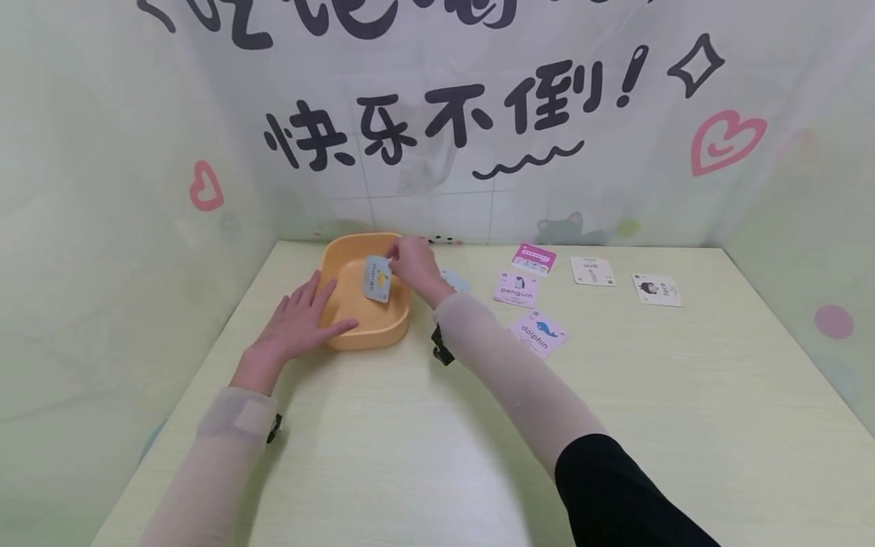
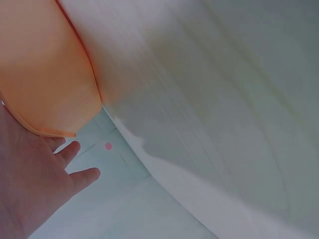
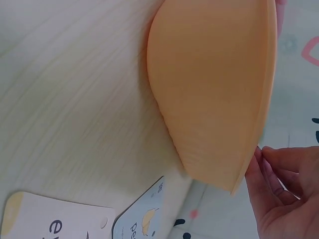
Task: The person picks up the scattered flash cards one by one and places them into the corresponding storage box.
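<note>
An orange plastic tray [image 1: 372,338] sits at the back left of the table. My right hand [image 1: 415,266] is over its right side and pinches a light-blue flash card [image 1: 377,279], printed "mango", by its edge between thumb and fingers. The card overlaps the inside of the tray; in the right wrist view, the tray wall [image 3: 214,89] hides it. With fingers spread, my left hand [image 1: 294,319] rests at the tray's left rim. In the left wrist view, that hand's fingers lie beside the tray's edge [image 2: 55,133].
Right of the tray, a light-blue card [image 1: 455,281] shows partly behind my right wrist. Farther right lie a magenta card [image 1: 534,259], a penguin card [image 1: 516,289], a dolphin card [image 1: 538,333], an arm card [image 1: 592,271] and another white card [image 1: 657,290]. A printed cloth [image 1: 437,182] hangs behind the table.
</note>
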Available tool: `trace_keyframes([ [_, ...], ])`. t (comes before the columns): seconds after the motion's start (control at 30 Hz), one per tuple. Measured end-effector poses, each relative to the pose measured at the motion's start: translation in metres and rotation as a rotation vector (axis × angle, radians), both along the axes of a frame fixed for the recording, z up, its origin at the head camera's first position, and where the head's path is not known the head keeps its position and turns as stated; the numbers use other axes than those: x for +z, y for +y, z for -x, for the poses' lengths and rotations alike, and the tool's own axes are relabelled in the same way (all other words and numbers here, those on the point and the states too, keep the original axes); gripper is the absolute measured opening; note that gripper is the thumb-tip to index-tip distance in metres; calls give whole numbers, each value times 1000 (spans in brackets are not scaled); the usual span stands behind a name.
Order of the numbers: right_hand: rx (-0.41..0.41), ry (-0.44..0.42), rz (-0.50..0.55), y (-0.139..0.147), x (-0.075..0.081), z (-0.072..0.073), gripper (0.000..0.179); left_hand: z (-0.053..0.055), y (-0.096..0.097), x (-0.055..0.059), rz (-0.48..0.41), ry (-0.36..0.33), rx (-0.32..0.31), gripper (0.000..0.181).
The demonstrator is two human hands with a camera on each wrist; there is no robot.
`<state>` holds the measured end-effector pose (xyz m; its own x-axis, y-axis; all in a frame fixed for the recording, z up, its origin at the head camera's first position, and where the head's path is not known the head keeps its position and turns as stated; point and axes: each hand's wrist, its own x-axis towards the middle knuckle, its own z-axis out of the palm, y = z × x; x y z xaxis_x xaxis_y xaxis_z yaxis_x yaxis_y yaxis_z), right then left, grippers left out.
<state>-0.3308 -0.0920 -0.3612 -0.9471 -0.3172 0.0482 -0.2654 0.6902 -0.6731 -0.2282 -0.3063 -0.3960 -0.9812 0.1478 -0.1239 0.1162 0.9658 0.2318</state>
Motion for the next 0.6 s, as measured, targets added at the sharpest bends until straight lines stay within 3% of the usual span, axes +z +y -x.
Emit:
trace_keyframes([
  [0.2,18,74,-98,0,4,-4,19,0,1,1,-1,-4,5,107],
  [0.6,17,73,-92,6,7,-6,20,0,1,1,-6,3,-4,105],
])
